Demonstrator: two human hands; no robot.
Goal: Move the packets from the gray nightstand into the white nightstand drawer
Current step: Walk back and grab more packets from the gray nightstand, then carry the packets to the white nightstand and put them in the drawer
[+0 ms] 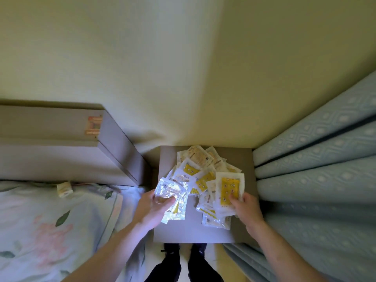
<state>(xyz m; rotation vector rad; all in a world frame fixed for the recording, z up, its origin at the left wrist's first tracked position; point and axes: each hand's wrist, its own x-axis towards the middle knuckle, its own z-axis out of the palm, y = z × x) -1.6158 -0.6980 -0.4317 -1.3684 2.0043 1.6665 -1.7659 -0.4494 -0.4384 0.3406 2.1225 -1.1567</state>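
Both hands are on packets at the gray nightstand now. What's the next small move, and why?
Probably lift the right hand with the yellow packet it pinches and add it to the clear packets the left hand already grips. Many packets still lie loose on the gray nightstand, and the white nightstand drawer is not in view, so gathering a fuller handful first seems sensible.

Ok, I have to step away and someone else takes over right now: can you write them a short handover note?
Left hand: grips a bunch of clear packets over the gray nightstand.
Right hand: pinches a yellow packet at the pile's right edge.
Pile of packets: most lie loose on the nightstand top.
Done: nothing visibly moved; the white nightstand drawer is out of view.
Left: gather all packets and carry them to that drawer.
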